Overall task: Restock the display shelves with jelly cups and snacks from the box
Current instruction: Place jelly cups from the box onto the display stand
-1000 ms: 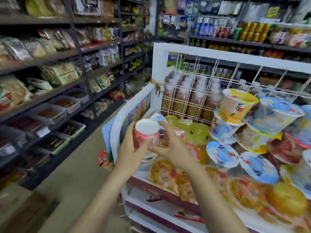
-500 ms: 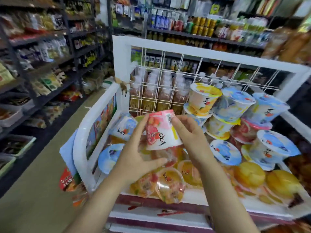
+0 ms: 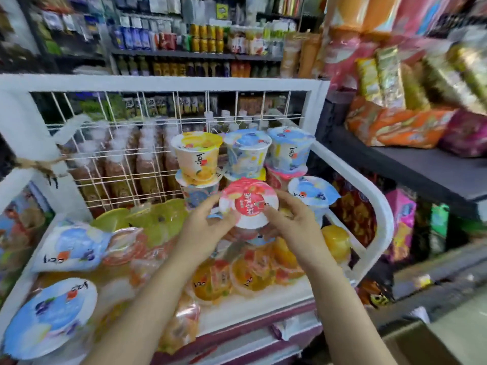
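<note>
Pink cup point(image 3: 248, 204): a jelly cup with a pink and white foil lid facing the camera, held between both hands above the rack's contents, just in front of the stacked cups.
Lid writing: a red patch with white script; too blurred to read.
Left hand point(image 3: 208, 227): fingers curled round the cup's left side, thumb on the lid's rim.
Right hand point(image 3: 295, 225): fingertips pinch the cup's right edge.
Stacked cups: a yellow cup point(image 3: 196, 156), a pale blue cup point(image 3: 246, 151) and a blue cup point(image 3: 290, 151) stand upright in a row on top of other cups, against the wire back.
Cup sides: short dark lettering with a small red mark; the brand cannot be made out.
Rack point(image 3: 163, 84): white frame with a wire grid back and rounded side rails.
Rack floor: orange and yellow jelly packs lie loose; green packs point(image 3: 158, 219) sit near the grid.
Blue-lid cups: one point(image 3: 76, 248) lies on its side at the left, another point(image 3: 52, 314) nearer the camera.
Shelf point(image 3: 421, 164): dark, to the right, with orange snack bags point(image 3: 400, 127).
</note>
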The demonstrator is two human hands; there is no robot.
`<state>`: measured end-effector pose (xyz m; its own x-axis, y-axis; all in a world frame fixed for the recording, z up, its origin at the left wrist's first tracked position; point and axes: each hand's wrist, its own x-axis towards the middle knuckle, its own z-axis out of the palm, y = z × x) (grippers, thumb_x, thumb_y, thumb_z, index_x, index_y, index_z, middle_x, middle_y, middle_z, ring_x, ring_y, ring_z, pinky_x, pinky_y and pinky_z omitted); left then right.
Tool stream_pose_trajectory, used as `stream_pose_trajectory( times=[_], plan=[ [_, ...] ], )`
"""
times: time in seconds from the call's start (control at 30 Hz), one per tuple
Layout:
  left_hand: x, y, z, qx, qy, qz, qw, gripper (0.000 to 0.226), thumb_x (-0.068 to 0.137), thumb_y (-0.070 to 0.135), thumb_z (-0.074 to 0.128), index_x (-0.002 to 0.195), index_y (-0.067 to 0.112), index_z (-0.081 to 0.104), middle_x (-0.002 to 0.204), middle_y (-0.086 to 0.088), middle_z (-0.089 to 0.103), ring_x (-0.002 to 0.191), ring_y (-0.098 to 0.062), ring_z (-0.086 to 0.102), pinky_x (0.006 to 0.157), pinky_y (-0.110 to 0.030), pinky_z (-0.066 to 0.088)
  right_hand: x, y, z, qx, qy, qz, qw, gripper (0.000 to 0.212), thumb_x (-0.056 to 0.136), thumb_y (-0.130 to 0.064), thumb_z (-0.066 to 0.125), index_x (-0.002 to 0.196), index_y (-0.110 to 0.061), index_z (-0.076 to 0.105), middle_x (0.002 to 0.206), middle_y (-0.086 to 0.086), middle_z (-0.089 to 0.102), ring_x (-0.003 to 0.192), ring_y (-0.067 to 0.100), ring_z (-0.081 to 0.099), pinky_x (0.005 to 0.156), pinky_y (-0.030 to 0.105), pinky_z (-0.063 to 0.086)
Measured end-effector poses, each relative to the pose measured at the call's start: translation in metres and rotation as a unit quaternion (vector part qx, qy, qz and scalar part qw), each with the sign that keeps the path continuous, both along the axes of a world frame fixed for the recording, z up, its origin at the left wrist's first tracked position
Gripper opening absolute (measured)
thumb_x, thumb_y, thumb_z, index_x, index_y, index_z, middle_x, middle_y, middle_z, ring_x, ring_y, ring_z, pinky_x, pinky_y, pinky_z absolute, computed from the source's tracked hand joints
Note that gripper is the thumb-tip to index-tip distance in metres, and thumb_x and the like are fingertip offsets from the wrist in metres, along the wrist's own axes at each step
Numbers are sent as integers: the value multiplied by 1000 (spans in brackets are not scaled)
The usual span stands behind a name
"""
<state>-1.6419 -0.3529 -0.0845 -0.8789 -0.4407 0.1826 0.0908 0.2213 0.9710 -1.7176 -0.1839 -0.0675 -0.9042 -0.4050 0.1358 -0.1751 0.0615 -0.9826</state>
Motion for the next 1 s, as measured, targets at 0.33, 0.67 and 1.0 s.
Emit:
stream_pose_trajectory(
  times=[0.33,0.67,1.0],
  plan=[
    [-34,13,-13,-71,-26,-21,997,40,88,52,60,127,48,58,132,34,50,126,7,46,110,-33,41,-32,23,-29,172,159,35,971,58,90,-49,66,143,-38,46,142,-14,51,132,4,43,108,33,43],
    [-31,24,-23,-85,-6,-32,996,46,88,47,60,133,38,58,131,22,61,118,8,56,96,-14,46,-35,23,-48,145,181,26,972,60,90,-54,61,144,-49,35,142,-11,48,129,7,49,101,40,50],
    [36,-29,-10,-247,26,145,958,35,95,48,53,119,27,67,118,14,59,111,-3,57,96,-34,50,15,-13,-16,101,343,-49,933,43,91,-52,56,119,-20,63,95,-11,56,82,7,54,67,29,50]
  ],
)
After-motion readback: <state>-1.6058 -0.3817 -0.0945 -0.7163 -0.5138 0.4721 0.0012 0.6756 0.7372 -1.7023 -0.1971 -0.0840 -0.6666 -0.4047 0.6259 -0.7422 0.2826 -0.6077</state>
